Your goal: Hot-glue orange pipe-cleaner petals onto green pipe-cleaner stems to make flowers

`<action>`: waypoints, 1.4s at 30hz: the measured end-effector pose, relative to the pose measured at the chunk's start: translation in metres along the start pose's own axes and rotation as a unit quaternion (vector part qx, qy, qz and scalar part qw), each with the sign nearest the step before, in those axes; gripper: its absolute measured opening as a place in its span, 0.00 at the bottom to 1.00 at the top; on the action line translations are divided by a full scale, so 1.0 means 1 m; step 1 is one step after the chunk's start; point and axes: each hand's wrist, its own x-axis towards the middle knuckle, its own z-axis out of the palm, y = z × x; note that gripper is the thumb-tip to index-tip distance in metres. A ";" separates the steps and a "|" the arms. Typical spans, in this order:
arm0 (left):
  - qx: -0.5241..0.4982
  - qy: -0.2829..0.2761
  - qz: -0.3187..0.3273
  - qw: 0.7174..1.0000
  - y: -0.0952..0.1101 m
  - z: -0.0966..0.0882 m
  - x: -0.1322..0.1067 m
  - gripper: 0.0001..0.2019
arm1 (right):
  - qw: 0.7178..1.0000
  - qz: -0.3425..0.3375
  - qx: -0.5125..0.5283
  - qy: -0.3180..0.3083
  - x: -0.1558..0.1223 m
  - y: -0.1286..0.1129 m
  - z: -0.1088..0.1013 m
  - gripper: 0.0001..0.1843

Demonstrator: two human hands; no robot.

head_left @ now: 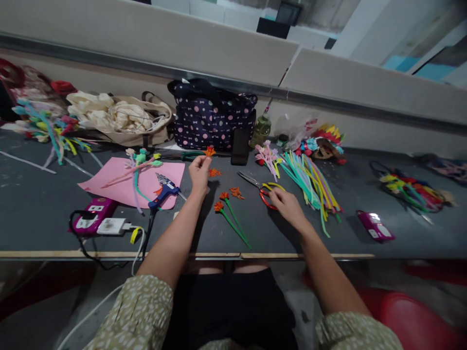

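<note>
My left hand pinches a small orange fuzzy flower between thumb and fingertips, raised over the table. My right hand is closed at the red and yellow handles of a pair of scissors, whose blades point up and left. Between my hands lie two orange flowers on green fuzzy stems. Loose orange flower pieces rest beside them, and another orange piece lies close to my left hand.
Left of my arm, a blue glue gun lies on pink paper, near a purple power strip with cables. Pipe cleaners fan out at right. Behind stand a dotted bag, a black phone and a green bottle.
</note>
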 end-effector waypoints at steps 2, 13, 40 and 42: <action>-0.001 -0.013 -0.006 1.000 0.001 0.001 -0.001 0.09 | 0.997 0.044 0.068 -0.008 -0.044 0.024 -0.022 0.21; -0.019 -0.057 -0.026 0.998 0.008 0.004 -0.002 0.08 | 0.926 0.348 -0.009 -0.143 -0.304 0.128 -0.047 0.11; -0.112 -0.019 -0.135 0.984 0.017 -0.004 0.007 0.14 | 0.991 0.032 -0.022 0.128 -0.171 -0.034 0.021 0.18; -0.119 -0.019 -0.141 0.983 0.019 -0.003 0.005 0.13 | 0.992 0.000 -0.010 0.123 -0.160 -0.050 0.030 0.16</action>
